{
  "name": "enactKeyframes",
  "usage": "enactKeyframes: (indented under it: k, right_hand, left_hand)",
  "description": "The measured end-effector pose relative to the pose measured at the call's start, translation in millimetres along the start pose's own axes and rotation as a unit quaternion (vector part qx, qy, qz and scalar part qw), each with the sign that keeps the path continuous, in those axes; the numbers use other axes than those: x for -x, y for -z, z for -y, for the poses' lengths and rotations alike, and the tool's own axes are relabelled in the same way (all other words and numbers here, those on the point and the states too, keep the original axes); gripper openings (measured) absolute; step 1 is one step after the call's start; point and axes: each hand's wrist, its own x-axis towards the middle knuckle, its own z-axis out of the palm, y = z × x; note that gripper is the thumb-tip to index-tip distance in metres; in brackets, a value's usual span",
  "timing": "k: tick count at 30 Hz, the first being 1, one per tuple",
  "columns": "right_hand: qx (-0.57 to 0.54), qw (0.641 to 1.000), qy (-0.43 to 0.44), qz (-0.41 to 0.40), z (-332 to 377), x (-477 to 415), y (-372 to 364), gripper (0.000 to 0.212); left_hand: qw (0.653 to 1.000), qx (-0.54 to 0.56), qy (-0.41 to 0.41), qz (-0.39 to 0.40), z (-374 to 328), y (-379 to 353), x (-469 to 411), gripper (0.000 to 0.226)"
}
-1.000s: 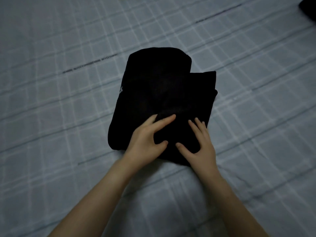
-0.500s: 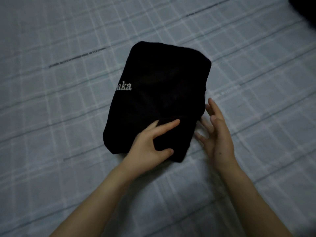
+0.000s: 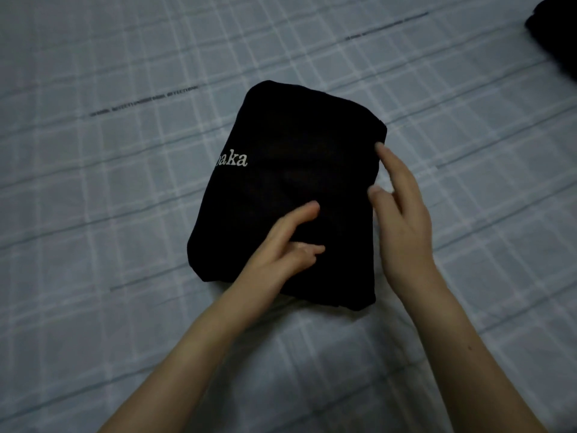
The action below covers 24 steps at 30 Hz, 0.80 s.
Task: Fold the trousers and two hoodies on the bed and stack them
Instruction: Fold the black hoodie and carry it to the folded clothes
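A black folded garment with white letters "aka" on its left side lies as a compact bundle in the middle of the bed. My left hand rests on its near part, fingers spread and pressing the fabric down. My right hand lies along the bundle's right edge, fingers apart, fingertips touching the cloth near the far right corner. Neither hand grips the cloth. Whether this garment is a hoodie or the trousers cannot be told.
The bed is covered with a pale grey-blue checked sheet. Another dark piece of clothing shows at the top right corner, mostly out of frame.
The protruding right part of the bundle has been tucked in, making it a neat rectangle. My right hand moved from the near edge up along the right side. The left hand stayed.
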Motion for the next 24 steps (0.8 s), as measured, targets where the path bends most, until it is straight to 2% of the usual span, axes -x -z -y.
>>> enactKeyframes:
  k: [2, 4, 6, 7, 8, 9, 11, 12, 14, 17, 19, 21, 24]
  right_hand:
    - [0.076, 0.994, 0.082, 0.022, 6, -14, -15, 0.049]
    - [0.137, 0.982, 0.108, 0.069, 2, -28, -33, 0.048]
    - [0.209, 0.965, 0.09, 0.126, -11, -34, -49, 0.047]
    - [0.254, 0.953, 0.079, 0.148, -19, -34, -55, 0.048]
    - [0.295, 0.939, 0.071, 0.161, -27, -31, -60, 0.049]
    - [0.323, 0.93, 0.068, 0.163, -33, -26, -62, 0.051]
    - [0.339, 0.927, 0.066, 0.147, -38, -19, -62, 0.051]
    - [0.339, 0.929, 0.055, 0.135, -38, -17, -62, 0.051]
    - [0.332, 0.939, 0.023, 0.092, -36, -17, -67, 0.051]
    - [0.364, 0.931, 0.022, 0.017, -34, -18, -79, 0.057]
    - [0.416, 0.909, 0.005, 0.029, -43, -10, -84, 0.059]
    - [0.414, 0.909, -0.027, 0.03, -60, 2, -85, 0.06]
    - [0.394, 0.919, -0.028, 0.019, -70, 2, -88, 0.059]
  left_hand:
    - [0.991, -0.121, 0.002, 0.052, -7, -4, -1, 0.052]
    - [0.977, -0.199, -0.029, 0.068, -25, 9, -3, 0.048]
    - [0.963, -0.249, -0.101, -0.033, -44, 40, -11, 0.04]
    - [0.933, -0.317, -0.138, -0.103, -48, 57, -21, 0.035]
    - [0.886, -0.412, -0.15, -0.151, -50, 71, -33, 0.037]
    - [0.837, -0.51, -0.125, -0.156, -48, 81, -45, 0.045]
    - [0.768, -0.632, -0.037, -0.099, -27, 83, -66, 0.058]
    - [0.75, -0.658, -0.009, -0.074, -13, 79, -72, 0.062]
    - [0.728, -0.683, -0.007, -0.058, 11, 74, -77, 0.066]
    - [0.725, -0.686, -0.029, -0.058, 25, 73, -80, 0.069]
    - [0.735, -0.675, -0.044, -0.046, 31, 76, -81, 0.068]
    - [0.761, -0.646, -0.055, -0.024, 36, 81, -81, 0.068]
    - [0.817, -0.576, -0.033, 0.01, 31, 97, -88, 0.064]
